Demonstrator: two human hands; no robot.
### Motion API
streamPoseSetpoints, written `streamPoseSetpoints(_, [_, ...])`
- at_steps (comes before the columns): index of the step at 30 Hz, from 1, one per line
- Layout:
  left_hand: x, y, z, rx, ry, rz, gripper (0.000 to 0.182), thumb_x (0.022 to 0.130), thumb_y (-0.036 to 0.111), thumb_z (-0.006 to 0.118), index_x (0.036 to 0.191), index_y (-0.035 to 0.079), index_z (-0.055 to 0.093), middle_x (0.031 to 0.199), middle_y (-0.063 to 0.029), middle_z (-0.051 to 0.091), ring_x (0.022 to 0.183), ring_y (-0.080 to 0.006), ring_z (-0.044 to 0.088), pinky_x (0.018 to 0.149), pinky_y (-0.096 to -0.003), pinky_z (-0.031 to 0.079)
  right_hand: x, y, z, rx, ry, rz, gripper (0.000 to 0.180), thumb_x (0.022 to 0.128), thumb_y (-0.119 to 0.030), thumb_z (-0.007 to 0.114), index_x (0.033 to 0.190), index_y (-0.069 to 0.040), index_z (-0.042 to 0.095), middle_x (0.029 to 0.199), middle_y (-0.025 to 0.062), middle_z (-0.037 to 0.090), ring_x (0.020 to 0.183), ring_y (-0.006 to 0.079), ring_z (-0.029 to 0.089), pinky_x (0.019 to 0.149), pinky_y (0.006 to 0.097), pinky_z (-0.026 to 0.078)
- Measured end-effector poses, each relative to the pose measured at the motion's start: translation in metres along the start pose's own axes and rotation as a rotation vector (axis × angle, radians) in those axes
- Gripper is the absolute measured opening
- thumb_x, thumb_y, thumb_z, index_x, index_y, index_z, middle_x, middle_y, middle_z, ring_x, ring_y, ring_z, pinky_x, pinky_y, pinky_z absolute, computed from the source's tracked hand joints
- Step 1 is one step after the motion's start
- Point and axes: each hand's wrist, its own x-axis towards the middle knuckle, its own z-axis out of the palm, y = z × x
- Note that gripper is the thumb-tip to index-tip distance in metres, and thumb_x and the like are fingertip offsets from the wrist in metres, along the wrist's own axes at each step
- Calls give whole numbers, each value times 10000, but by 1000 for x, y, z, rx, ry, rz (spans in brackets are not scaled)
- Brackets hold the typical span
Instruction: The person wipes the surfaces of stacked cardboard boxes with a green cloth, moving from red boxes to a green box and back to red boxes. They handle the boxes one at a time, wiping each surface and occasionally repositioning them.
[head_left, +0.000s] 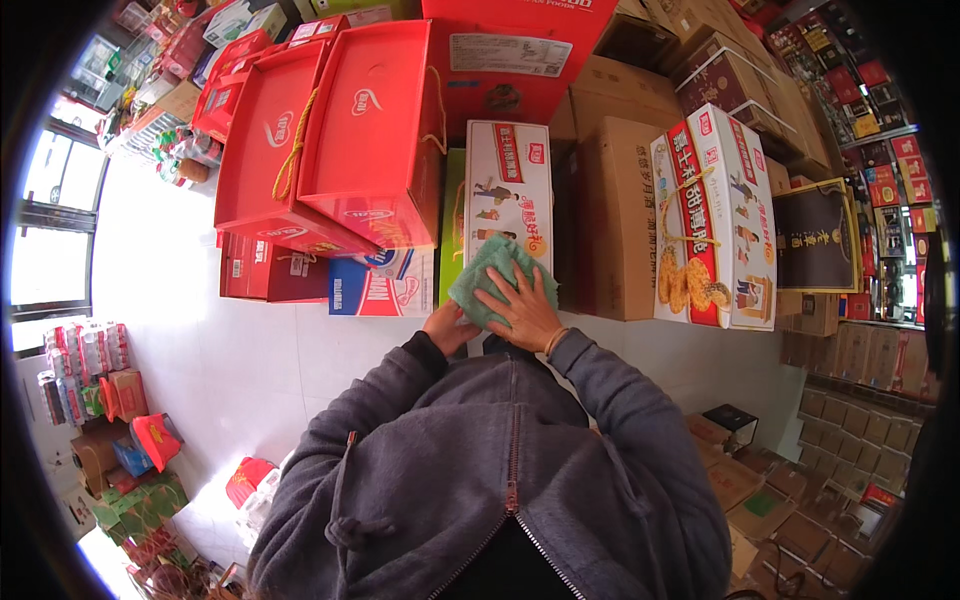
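A folded green cloth (480, 281) lies against the near end of a white gift box (507, 161) printed with figures and writing. My right hand (523, 309) holds the cloth there from above, fingers spread across it. Just to the left, my left hand (450, 328) is at the cloth's lower left edge, by the near side of the box. Its fingertips are partly hidden, and its grip is unclear. Beside the white box on the left is a narrow green box (453, 202).
Red gift boxes with yellow cord handles (367, 120) are stacked on the left, above a blue, red and white carton (382, 285). To the right stand a brown cardboard carton (619, 217) and a white and red cracker box (720, 217). Goods line the tiled floor (255, 367).
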Motion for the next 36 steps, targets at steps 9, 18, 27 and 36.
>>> streamPoseSetpoints(9, [3, 12, 6, -482, 201, -390, 405, 980, 356, 394, 1331, 155, 377, 1228, -85, 417, 921, -286, 553, 806, -421, 481, 52, 22, -11, -32, 74, 67, 577, 817, -469, 566, 1344, -264, 452, 1499, 113, 239, 1365, 428, 165, 1027, 682, 84])
streamPoseSetpoints(18, [8, 18, 14, 84, 361, -352, 467, 945, 223, 476, 1382, 96, 371, 1249, -66, 502, 1048, -212, 517, 901, -319, 422, 112, 71, -20, -83, 97, 57, 636, 795, -541, 564, 1354, -265, 433, 1492, 126, 239, 1358, 436, 170, 990, 700, 135])
streamPoseSetpoints(27, [22, 17, 12, 368, 344, 98, 729, 766, -148, 454, 1443, 47, 266, 1437, -117, 373, 1288, -217, 396, 1011, -337, 376, 166, 116, -21, -149, 164, 58, 617, 812, -569, 523, 1352, -282, 444, 1485, 117, 255, 1343, 440, 204, 970, 715, 158])
streamPoseSetpoints(36, [22, 17, 16, 277, 373, 107, 711, 760, -153, 461, 1423, 70, 329, 1424, -110, 400, 1244, -200, 444, 997, -306, 390, 199, 143, -30, -168, 112, 186, 640, 815, -597, 490, 1379, -306, 405, 1509, 97, 215, 1363, 448, 156, 967, 733, 150])
